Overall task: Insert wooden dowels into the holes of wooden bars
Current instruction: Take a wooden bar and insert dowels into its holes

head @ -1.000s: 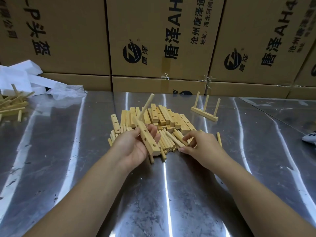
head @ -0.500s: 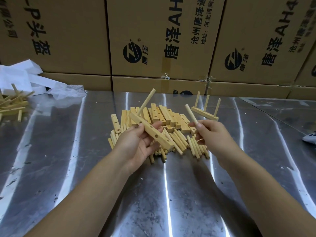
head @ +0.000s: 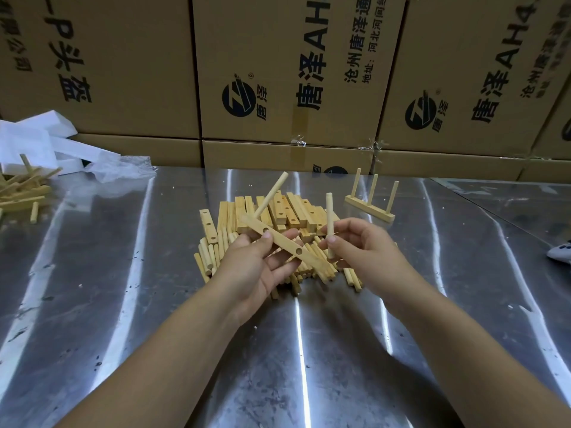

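Two hands busy: what is each one holding?

My left hand (head: 256, 267) is gripping a wooden bar (head: 312, 261) above the table (head: 123, 304), thumb pressing on top, fingers curling underneath. One dowel (head: 272, 194) is already sitting in the hole at its far end, leaning up and to the right, and two more holes are showing along the bar. My right hand (head: 361, 245) is pinching a second dowel (head: 329, 211) nearly upright between thumb and fingertips, just beside the bar's near end.

And what is lying around you?

Right under my hands, loose bars (head: 290, 211) and loose dowels (head: 210, 254) are lying heaped on the table. Further right a finished bar (head: 370, 208) is standing with three dowels pointing up, and behind it all cardboard boxes (head: 278, 72) are sitting stacked
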